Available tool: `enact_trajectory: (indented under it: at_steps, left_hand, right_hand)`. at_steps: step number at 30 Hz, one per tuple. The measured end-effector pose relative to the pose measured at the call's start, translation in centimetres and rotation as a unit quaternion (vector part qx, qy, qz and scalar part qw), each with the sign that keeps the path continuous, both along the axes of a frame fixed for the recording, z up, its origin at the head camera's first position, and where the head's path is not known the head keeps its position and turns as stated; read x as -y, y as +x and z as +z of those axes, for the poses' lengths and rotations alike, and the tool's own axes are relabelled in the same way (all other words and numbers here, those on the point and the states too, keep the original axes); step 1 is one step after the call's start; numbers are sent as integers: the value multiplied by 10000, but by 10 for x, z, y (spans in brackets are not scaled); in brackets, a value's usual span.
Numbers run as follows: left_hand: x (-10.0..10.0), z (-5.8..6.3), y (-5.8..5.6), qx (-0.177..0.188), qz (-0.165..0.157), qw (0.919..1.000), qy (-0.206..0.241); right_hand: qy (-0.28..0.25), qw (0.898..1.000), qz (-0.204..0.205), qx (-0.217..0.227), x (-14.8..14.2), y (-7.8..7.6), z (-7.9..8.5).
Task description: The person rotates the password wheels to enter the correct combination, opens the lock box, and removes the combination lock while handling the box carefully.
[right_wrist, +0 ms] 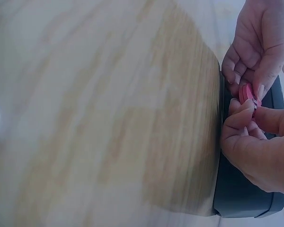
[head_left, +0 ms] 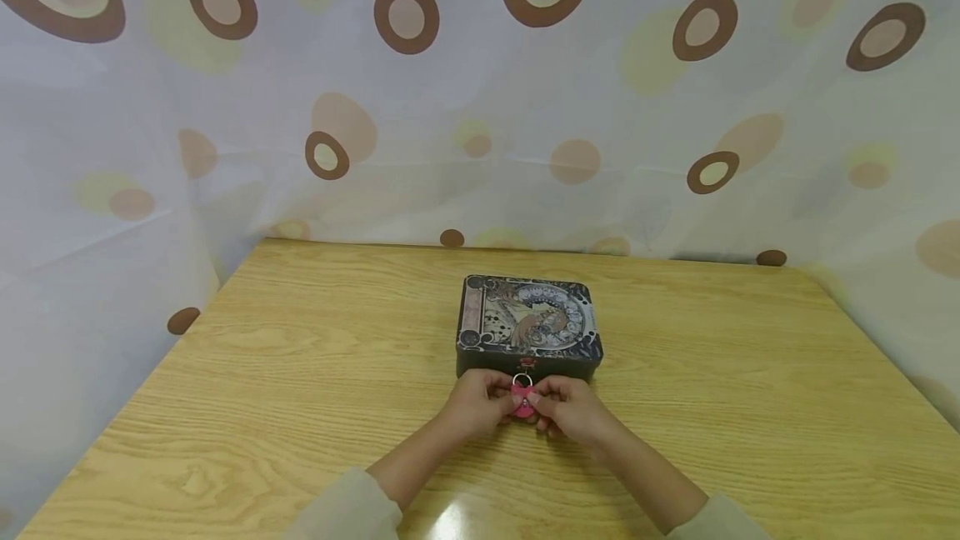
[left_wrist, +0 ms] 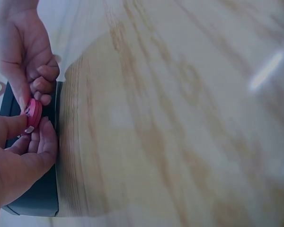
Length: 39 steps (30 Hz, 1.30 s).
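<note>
A pink padlock with a silvery shackle is held between both hands at the front of a dark decorated box. Its shackle stands up by the small red latch on the box's front side. My left hand pinches the padlock's left side, thumb on its face. From the right, my right hand pinches the other side. Both wrist views show the pink body between the thumbs and fingertips, with a small silvery part at its face. Fingers hide much of the padlock.
The box rests on a wood-grain table, its lid down and printed with an ornate picture. Behind and at the sides of the table hangs a pale curtain with brown and yellow circles. Light glares off the front edge.
</note>
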<state>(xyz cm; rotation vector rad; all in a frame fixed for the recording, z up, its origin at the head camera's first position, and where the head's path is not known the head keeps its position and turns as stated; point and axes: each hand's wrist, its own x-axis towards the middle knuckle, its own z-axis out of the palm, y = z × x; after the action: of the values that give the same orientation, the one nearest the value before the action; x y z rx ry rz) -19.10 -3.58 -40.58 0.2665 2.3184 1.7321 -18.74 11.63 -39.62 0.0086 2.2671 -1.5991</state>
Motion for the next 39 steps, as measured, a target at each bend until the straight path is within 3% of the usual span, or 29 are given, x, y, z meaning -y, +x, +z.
enact_trajectory:
  at_steps: [11, 28, 39]
  left_hand:
    - [0, 1, 1, -399, 67, 9985, -366]
    - [1, -2, 1, -135, -109, 9998, -96]
    - [0, -3, 0, -329, -119, 9993, -154]
  right_hand:
    - [-34, 9999, 30, -102, 1, 0, 1]
    - [30, 10000, 36, -41, 0, 0, 1]
    - [-37, 10000, 80, -25, 0, 1, 2]
